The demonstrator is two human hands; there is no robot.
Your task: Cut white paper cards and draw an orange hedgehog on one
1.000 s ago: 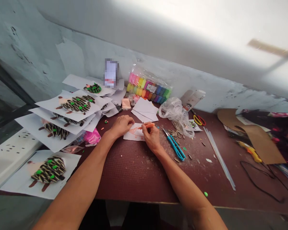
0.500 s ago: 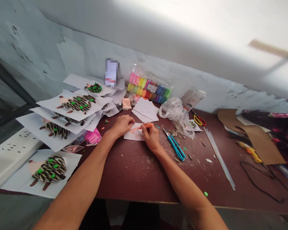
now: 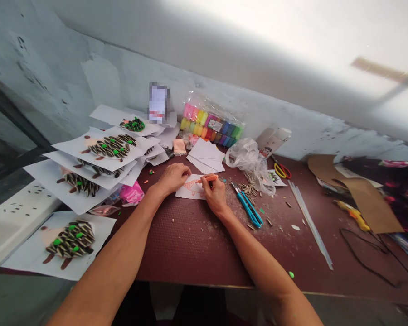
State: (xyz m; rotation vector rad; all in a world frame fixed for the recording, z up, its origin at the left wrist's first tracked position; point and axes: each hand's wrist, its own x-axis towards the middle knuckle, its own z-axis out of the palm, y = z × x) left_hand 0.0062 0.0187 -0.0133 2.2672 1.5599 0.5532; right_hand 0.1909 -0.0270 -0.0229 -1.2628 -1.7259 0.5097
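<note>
My right hand point(image 3: 214, 194) is closed around an orange marker pen point(image 3: 211, 177), its tip on a small white sheet of paper point(image 3: 187, 193). On that sheet is an orange line drawing, animal-shaped with short legs, partly covered by the hand. My left hand point(image 3: 174, 176) lies at the sheet's upper left edge, fingers bent and pressed together on the paper, holding it to the table. Behind the sheet lie several blank white papers point(image 3: 206, 155). Just right of my right hand is a blue-handled cutting tool point(image 3: 248, 206) beside scattered striped seeds point(image 3: 250, 188).
Papers with seed-covered hedgehogs point(image 3: 110, 147) are piled at left, above a white power strip point(image 3: 18, 213). A pack of coloured clay point(image 3: 212, 122), a plastic bag point(image 3: 243, 154) and scissors point(image 3: 283, 170) stand behind. Clear sticks point(image 3: 311, 226) and a yellow glue gun point(image 3: 353, 215) lie right.
The pen and my right hand show hardly any shift over the drawing. My left hand stays in place on the paper.
</note>
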